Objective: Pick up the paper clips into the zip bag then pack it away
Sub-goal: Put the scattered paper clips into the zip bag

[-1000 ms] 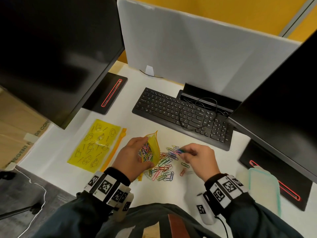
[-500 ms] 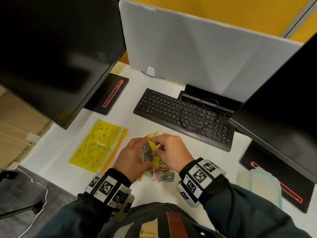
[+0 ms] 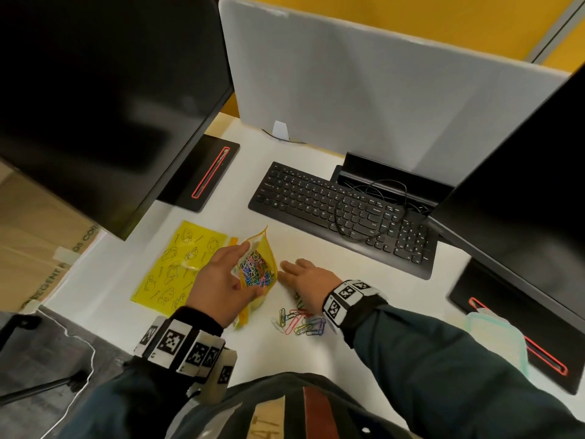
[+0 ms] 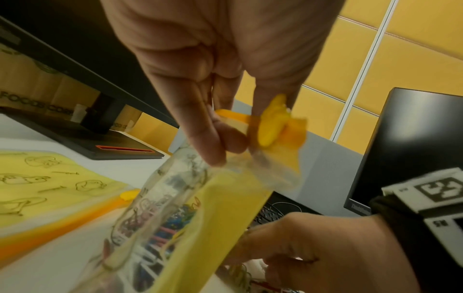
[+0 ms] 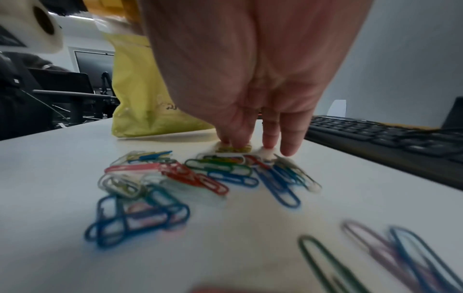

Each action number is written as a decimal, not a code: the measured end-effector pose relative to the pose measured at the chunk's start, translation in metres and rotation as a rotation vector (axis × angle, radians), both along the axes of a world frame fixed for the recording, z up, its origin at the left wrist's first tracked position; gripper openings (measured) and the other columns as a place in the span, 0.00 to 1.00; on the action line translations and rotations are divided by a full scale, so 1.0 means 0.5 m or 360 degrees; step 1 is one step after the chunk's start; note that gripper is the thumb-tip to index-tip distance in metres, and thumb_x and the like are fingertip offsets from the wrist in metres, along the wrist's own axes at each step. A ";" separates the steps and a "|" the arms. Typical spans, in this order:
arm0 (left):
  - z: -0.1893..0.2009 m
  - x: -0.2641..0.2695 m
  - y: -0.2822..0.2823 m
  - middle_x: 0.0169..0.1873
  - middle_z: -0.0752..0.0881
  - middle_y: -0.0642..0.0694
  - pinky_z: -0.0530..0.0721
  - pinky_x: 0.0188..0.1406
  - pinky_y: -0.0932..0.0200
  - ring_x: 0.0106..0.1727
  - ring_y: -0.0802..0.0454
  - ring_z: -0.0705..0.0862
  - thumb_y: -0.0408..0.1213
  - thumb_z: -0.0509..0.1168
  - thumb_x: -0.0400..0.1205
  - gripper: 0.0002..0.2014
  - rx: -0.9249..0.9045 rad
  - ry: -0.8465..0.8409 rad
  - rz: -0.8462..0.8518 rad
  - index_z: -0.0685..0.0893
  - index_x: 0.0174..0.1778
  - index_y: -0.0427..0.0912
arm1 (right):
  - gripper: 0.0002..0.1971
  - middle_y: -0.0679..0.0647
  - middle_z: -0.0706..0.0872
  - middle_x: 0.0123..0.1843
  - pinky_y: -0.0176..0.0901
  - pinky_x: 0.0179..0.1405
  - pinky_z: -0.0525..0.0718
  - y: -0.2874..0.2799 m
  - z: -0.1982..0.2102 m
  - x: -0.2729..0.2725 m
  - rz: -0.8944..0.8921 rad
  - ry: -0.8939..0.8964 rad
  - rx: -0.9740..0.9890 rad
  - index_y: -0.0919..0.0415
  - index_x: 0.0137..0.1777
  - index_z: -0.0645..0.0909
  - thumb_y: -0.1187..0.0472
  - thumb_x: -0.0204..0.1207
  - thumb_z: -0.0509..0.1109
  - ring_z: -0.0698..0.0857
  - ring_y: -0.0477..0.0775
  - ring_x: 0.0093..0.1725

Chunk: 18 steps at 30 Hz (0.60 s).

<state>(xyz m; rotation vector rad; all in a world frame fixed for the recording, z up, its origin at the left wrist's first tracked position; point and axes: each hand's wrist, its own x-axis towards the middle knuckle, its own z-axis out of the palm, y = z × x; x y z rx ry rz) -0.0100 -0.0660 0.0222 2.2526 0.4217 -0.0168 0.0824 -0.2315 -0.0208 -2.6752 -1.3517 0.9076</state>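
counter [image 3: 316,353] white, keyboard [image 3: 342,213] at back | zip bag [image 3: 257,268] upright, mouth open, part-filled, gripped at rim by left hand [image 3: 218,280] | right hand [image 3: 305,280] flat, fingers straight, fingertips [image 5: 234,143] touching loose paper clips [image 3: 299,321] beside bag

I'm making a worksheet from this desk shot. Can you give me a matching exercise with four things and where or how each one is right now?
Things:
1. small zip bag
2. loose paper clips
3. large yellow pouch
4. keyboard

States:
A. lying flat on the desk, untouched
B. held open by the left hand
C. has a black cable looped over it
D. scattered on the desk under the right hand

Pairs: 1-B, 2-D, 3-A, 4-C
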 end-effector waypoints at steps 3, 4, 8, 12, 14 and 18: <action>0.000 -0.005 0.000 0.68 0.75 0.49 0.71 0.28 0.80 0.28 0.48 0.80 0.34 0.79 0.63 0.37 0.0001 0.0005 0.0012 0.73 0.69 0.49 | 0.35 0.50 0.55 0.84 0.60 0.74 0.70 -0.041 -0.004 0.010 0.0001 0.0076 -0.0065 0.51 0.80 0.56 0.66 0.76 0.66 0.55 0.62 0.82; -0.001 -0.005 -0.001 0.67 0.75 0.49 0.70 0.29 0.80 0.30 0.47 0.81 0.35 0.78 0.63 0.37 0.0010 0.0017 0.0007 0.73 0.69 0.50 | 0.39 0.49 0.53 0.85 0.58 0.76 0.68 -0.062 -0.004 0.014 0.0011 0.0096 -0.0119 0.50 0.81 0.55 0.66 0.73 0.70 0.53 0.60 0.82; -0.004 0.000 -0.018 0.62 0.75 0.52 0.75 0.31 0.80 0.28 0.52 0.79 0.33 0.78 0.63 0.37 -0.0029 -0.0018 -0.0079 0.73 0.69 0.49 | 0.35 0.46 0.54 0.84 0.52 0.77 0.66 -0.136 -0.005 0.015 -0.0123 0.0066 -0.0100 0.48 0.80 0.55 0.63 0.77 0.66 0.54 0.57 0.83; -0.006 0.008 -0.036 0.58 0.71 0.59 0.74 0.33 0.82 0.27 0.55 0.77 0.34 0.78 0.64 0.37 -0.0019 0.0002 -0.0147 0.72 0.69 0.50 | 0.31 0.45 0.57 0.84 0.51 0.77 0.67 -0.193 -0.020 -0.001 -0.0337 0.0060 -0.0003 0.47 0.79 0.58 0.60 0.78 0.64 0.58 0.57 0.81; -0.008 0.009 -0.040 0.58 0.71 0.60 0.73 0.32 0.83 0.27 0.55 0.77 0.34 0.78 0.65 0.37 -0.0014 0.0010 -0.0176 0.72 0.70 0.51 | 0.34 0.45 0.56 0.84 0.50 0.77 0.67 -0.209 -0.024 -0.015 -0.0402 0.0107 -0.0024 0.47 0.79 0.58 0.58 0.75 0.68 0.58 0.55 0.81; -0.011 0.010 -0.048 0.59 0.72 0.59 0.71 0.30 0.80 0.28 0.56 0.78 0.34 0.77 0.65 0.37 0.0009 0.0031 -0.0219 0.71 0.70 0.50 | 0.35 0.49 0.64 0.81 0.48 0.73 0.70 -0.204 -0.029 -0.039 -0.0567 0.0065 0.0081 0.49 0.77 0.64 0.59 0.71 0.72 0.63 0.55 0.77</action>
